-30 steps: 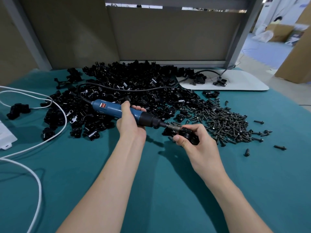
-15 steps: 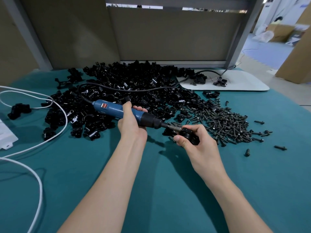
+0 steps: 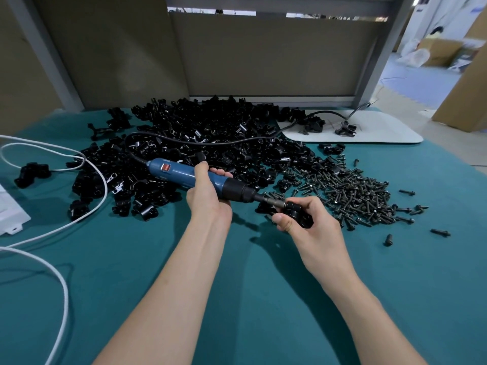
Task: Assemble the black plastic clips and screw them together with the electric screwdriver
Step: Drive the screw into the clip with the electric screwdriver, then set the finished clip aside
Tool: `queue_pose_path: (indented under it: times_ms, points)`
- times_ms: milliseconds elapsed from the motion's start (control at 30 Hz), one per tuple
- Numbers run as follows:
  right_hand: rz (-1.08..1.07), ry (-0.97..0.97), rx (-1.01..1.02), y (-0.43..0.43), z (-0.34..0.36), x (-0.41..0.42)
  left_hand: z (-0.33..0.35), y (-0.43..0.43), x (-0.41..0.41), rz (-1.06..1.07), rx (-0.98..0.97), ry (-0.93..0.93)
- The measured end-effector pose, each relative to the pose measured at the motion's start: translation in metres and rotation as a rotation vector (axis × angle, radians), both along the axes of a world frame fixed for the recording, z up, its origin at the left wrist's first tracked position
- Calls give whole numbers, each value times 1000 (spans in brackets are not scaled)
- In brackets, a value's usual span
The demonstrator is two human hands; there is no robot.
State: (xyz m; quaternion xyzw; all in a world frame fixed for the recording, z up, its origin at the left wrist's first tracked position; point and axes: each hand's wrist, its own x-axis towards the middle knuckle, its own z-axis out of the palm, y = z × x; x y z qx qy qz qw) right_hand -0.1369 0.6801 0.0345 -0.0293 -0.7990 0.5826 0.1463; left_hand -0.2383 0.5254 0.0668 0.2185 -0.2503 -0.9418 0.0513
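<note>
Counting gives one electric screwdriver (image 3: 179, 173), one held black clip (image 3: 297, 212) and two heaps beyond counting: loose clips (image 3: 224, 138) behind, screws (image 3: 353, 191) at the right. The screwdriver is gripped by the left hand (image 3: 208, 198), fingers curled round it. Its bit is set against the clip, which is pinched in the right hand (image 3: 313, 227) above the green cloth (image 3: 237, 285).

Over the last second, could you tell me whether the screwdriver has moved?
No. The screwdriver keeps its place beside the screw pile, tip on the clip.
</note>
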Motion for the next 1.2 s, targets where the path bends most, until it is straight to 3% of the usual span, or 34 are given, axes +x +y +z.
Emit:
queue_pose_path:
  times_ms: [367,567,700,800,967,1100,1200]
  points:
    - [7,87,66,-4,3,4,5,-3,0,-8,-89,-53]
    - [37,67,78,-7,2,11,8,-13,0,-14,30,-34]
    - [-19,25,-41,-2,5,13,1,-24,11,27,-2,-31]
    - [-19,-37,-329,2,8,14,-11,-27,24,53,-224,19]
    - [-36,-67,-756,10,14,17,-25,-26,63,-20,-934,72]
    - [-45,-109,-777,12,10,24,-27,-17,97,2,-1336,301]
    - [-57,-132,-662,7,9,36,-28,-5,126,-150,-1541,561]
